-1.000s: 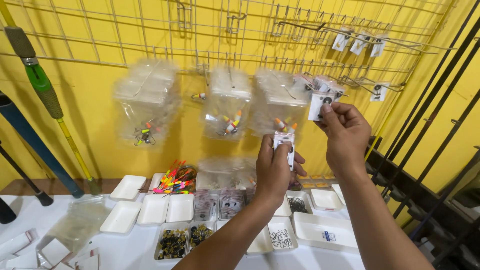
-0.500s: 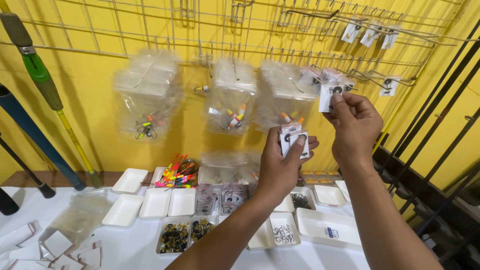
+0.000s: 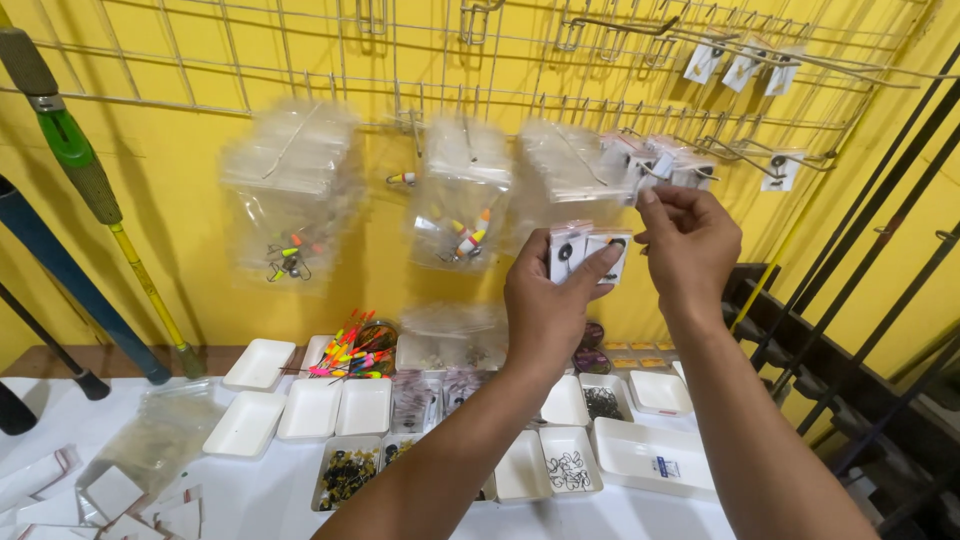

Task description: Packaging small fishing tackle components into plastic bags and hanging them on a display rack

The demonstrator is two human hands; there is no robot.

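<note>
A small stack of carded packets [image 3: 585, 255], upright and facing the camera, is pinched in the left hand [image 3: 548, 305], while the right hand's [image 3: 688, 245] fingertips close on hanging packets [image 3: 662, 163]; white trays [image 3: 340, 405] hold hooks below.

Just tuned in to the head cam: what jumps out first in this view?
Two raised hands in the middle: the left hand grips a fanned stack of small carded packets, while the right hand reaches to the packets hung on a hook of the wire grid on the bright yellow wall. Clear bags of coloured floats hang left of them, and below, white trays of small tackle cover the table.
</note>
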